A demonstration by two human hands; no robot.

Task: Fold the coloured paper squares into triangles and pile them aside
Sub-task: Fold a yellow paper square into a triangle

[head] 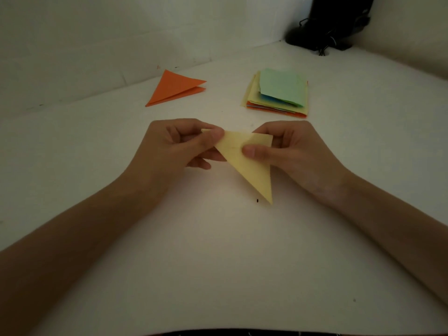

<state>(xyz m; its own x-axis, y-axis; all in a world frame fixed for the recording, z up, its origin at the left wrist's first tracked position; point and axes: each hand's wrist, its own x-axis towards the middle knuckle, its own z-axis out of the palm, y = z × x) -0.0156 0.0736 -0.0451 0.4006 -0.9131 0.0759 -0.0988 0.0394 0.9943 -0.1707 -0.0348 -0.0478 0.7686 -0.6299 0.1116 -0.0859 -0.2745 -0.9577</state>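
A pale yellow paper folded into a triangle (252, 168) is held just above the white table, its long point aimed down towards me. My left hand (179, 146) pinches its upper left corner between thumb and fingers. My right hand (288, 151) pinches the upper right part, thumb on top near the middle. An orange folded triangle (174, 88) lies flat at the back left. A stack of coloured paper squares (278, 93), green sheet on top, sits at the back right.
The white table (218, 251) meets a white wall at the back left. A dark object with cables (327, 27) stands in the far right corner. A tiny dark speck (257, 201) lies on the table below the yellow paper.
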